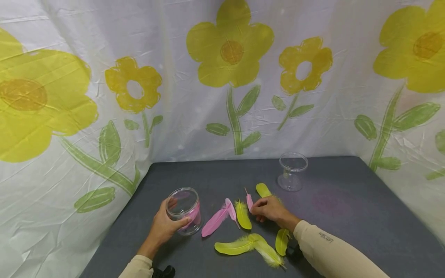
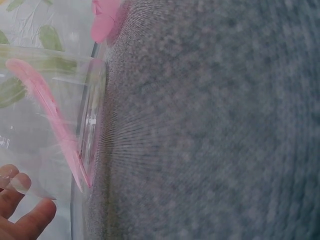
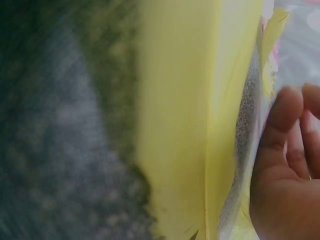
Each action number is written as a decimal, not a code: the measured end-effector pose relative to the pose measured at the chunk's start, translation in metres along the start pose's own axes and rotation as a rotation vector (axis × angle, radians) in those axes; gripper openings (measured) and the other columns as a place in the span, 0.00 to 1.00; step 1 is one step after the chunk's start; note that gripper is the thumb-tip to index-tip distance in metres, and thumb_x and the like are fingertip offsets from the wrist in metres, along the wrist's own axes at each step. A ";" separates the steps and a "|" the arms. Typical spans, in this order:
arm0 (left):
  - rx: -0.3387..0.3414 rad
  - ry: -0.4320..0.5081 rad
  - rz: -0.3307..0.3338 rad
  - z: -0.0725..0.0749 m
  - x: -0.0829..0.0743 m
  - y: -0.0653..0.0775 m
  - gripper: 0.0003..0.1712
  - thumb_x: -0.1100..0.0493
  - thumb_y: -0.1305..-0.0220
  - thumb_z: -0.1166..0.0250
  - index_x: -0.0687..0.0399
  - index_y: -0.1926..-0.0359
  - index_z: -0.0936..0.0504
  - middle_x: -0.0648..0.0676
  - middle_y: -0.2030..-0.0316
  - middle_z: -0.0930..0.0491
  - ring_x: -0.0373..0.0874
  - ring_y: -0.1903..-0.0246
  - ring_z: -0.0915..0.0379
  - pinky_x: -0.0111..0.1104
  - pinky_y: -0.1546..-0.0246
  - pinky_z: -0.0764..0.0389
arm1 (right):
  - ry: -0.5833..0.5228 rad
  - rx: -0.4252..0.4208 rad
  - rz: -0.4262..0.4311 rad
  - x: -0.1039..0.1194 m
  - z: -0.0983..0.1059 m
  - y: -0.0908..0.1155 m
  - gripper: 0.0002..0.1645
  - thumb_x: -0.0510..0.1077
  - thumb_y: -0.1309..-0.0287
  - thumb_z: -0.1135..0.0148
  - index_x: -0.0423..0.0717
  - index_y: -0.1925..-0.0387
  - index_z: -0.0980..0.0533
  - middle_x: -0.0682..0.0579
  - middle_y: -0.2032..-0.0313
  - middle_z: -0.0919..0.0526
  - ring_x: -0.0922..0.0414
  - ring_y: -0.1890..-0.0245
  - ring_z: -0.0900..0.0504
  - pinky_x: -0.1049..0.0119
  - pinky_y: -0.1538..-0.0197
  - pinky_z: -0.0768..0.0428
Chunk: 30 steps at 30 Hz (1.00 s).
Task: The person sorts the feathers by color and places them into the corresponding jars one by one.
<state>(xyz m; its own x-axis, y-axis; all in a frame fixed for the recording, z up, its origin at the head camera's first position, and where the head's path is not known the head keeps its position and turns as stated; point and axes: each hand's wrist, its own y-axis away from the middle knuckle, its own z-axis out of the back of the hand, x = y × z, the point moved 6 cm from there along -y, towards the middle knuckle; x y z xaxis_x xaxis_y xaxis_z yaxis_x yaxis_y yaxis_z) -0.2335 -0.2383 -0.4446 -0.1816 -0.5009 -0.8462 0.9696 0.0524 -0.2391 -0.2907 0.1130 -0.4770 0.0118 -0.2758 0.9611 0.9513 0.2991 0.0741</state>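
Observation:
My left hand (image 1: pixel 163 226) grips a clear jar (image 1: pixel 184 210) on the left part of the table, thumb at its near side and fingers around the far left. Inside the jar lies a pink feather (image 2: pixel 50 112), leaning against the wall. My right hand (image 1: pixel 272 211) pinches the lower end of another pink feather (image 1: pixel 249 201) between thumb and fingertips. Two more pink feathers, one large (image 1: pixel 214 222) and one small (image 1: pixel 231 211), overlap between the hands. Close by the right fingertips is a yellow feather (image 1: pixel 243 216). Another yellow feather (image 1: pixel 263 190) pokes out behind that hand.
Nearer me lie more yellow feathers, a curved one (image 1: pixel 233 246), one touching it (image 1: pixel 267 251), and one by the right sleeve (image 1: pixel 282 241). A second clear container (image 1: pixel 291 181) stands at the back right of the dark table (image 1: pixel 333 224). A flower-printed curtain (image 1: pixel 180 116) surrounds the table.

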 end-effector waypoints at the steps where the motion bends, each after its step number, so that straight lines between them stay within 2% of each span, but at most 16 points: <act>1: -0.002 0.001 0.001 0.000 0.000 0.000 0.58 0.53 0.58 0.19 0.67 0.32 0.43 0.66 0.37 0.34 0.59 0.37 0.38 0.53 0.41 0.36 | -0.008 -0.025 -0.001 0.001 0.002 0.000 0.07 0.38 0.50 0.28 0.37 0.69 0.17 0.45 0.75 0.18 0.52 0.78 0.20 0.60 0.73 0.19; 7: -0.005 0.000 -0.002 -0.001 0.001 0.000 0.58 0.53 0.59 0.19 0.67 0.33 0.43 0.66 0.37 0.34 0.60 0.37 0.38 0.54 0.41 0.36 | -0.077 -0.161 0.013 0.006 0.012 -0.002 0.05 0.32 0.51 0.31 0.33 0.72 0.21 0.43 0.77 0.19 0.52 0.79 0.20 0.60 0.73 0.19; 11: -0.009 0.001 -0.001 0.000 0.001 0.000 0.58 0.53 0.59 0.18 0.67 0.33 0.43 0.66 0.37 0.34 0.60 0.37 0.38 0.54 0.41 0.37 | -0.116 -0.220 0.059 0.012 0.020 -0.001 0.03 0.31 0.51 0.35 0.35 0.73 0.22 0.45 0.79 0.21 0.53 0.80 0.23 0.62 0.74 0.21; 16: -0.011 -0.006 -0.003 0.000 0.002 0.000 0.58 0.53 0.59 0.18 0.66 0.33 0.43 0.66 0.37 0.33 0.60 0.37 0.38 0.54 0.41 0.36 | -0.179 -0.252 0.139 0.024 0.030 0.003 0.02 0.29 0.47 0.37 0.36 0.71 0.21 0.41 0.77 0.22 0.50 0.79 0.25 0.63 0.75 0.24; 20: -0.013 -0.004 -0.004 0.000 0.002 0.000 0.58 0.53 0.59 0.18 0.67 0.33 0.42 0.66 0.38 0.33 0.60 0.37 0.37 0.54 0.41 0.36 | -0.222 -0.269 0.187 0.033 0.039 0.004 0.05 0.29 0.44 0.38 0.29 0.65 0.22 0.39 0.73 0.20 0.47 0.75 0.24 0.62 0.73 0.23; 25: -0.012 -0.006 -0.001 0.000 0.004 0.001 0.59 0.53 0.60 0.18 0.67 0.32 0.43 0.66 0.37 0.33 0.60 0.37 0.38 0.54 0.41 0.36 | -0.288 -0.300 0.254 0.047 0.053 0.001 0.08 0.29 0.42 0.38 0.24 0.63 0.23 0.46 0.77 0.22 0.53 0.77 0.25 0.63 0.72 0.22; 30: -0.002 -0.019 0.011 0.000 0.002 0.001 0.60 0.51 0.59 0.19 0.66 0.32 0.44 0.66 0.37 0.34 0.60 0.37 0.38 0.56 0.41 0.37 | -0.337 -0.301 0.334 0.063 0.064 0.002 0.08 0.27 0.41 0.43 0.21 0.62 0.24 0.48 0.78 0.24 0.55 0.78 0.28 0.66 0.73 0.24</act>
<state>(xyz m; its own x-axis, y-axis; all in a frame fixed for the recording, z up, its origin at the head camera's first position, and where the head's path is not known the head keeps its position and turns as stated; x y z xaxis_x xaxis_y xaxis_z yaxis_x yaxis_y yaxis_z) -0.2333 -0.2395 -0.4467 -0.1681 -0.5165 -0.8396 0.9711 0.0598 -0.2312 -0.3078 0.1545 -0.3993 0.2751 0.1108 0.9550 0.9594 0.0327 -0.2801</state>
